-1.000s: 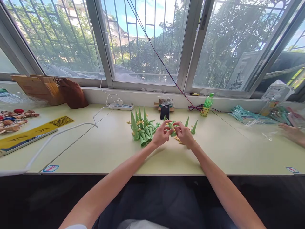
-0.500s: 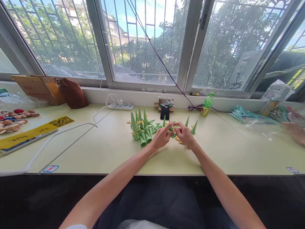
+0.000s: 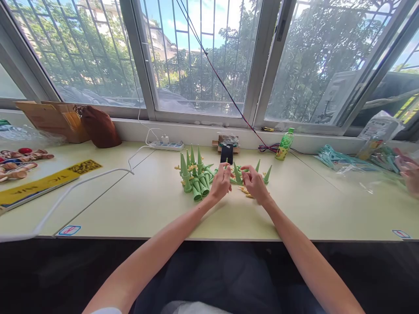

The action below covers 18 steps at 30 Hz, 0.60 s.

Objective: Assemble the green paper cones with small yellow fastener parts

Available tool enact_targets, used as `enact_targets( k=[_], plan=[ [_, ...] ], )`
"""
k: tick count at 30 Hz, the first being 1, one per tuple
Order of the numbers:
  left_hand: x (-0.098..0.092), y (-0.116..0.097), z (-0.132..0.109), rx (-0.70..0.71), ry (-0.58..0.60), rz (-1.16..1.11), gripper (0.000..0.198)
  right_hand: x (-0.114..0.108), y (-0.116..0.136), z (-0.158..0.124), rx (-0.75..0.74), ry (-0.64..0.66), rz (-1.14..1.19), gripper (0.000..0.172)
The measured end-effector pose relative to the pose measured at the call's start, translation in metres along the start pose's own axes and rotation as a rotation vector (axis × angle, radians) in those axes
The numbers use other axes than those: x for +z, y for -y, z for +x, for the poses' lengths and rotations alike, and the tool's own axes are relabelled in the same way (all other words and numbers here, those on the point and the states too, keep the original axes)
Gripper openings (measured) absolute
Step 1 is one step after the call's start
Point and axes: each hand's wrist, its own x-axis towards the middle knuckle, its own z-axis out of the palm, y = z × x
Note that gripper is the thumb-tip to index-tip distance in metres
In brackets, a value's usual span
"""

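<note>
A green cone-shaped plastic piece [image 3: 237, 173] stands upright on the table between my hands. My left hand [image 3: 221, 182] is just left of it, fingers loosely bent and apart, with nothing visible in them. On the other side, my right hand [image 3: 255, 184] has its thumb and index finger a little apart close to the cone; I see nothing held. Small yellow pegs [image 3: 246, 192] lie below, partly hidden by my right hand. Beyond that hand stands another green cone [image 3: 267, 174]. Left of my left hand is a cluster of green cones [image 3: 185, 175], several upright with yellow pegs, others lying down.
Behind the cones lie a black phone [image 3: 226, 154] and a small cardboard box [image 3: 234, 140]. A green-capped bottle [image 3: 284, 145] stands back right. A power strip [image 3: 167, 145] and white cable [image 3: 94, 174] are left. Another person's hand [image 3: 410, 178] is at far right by plastic bags.
My hands have moved apart from the green cone they were fingering, the left going left. The cone now stands free between them. The other person's hand has shifted at far right.
</note>
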Motion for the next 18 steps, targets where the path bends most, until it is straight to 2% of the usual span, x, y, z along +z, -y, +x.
enact_targets(
  k=[2,7,10,18],
  plan=[
    [-0.0014,0.002,0.0041,-0.106,0.029,-0.059,0.034,-0.0003,0.0009,-0.0003,-0.013,0.016,0.004,0.028],
    [-0.0034,0.0052,0.0076,-0.344,0.214,-0.191,0.033,-0.0002,0.0004,-0.0005,-0.064,0.068,-0.011,0.028],
    [-0.0029,0.0078,0.0072,-0.364,0.25,-0.222,0.037,0.0003,-0.0011,0.0,-0.067,0.068,-0.024,0.029],
    [-0.0046,0.0079,0.0054,-0.321,0.257,-0.228,0.047,0.0002,-0.0014,0.0009,-0.05,0.066,-0.035,0.031]
  ],
)
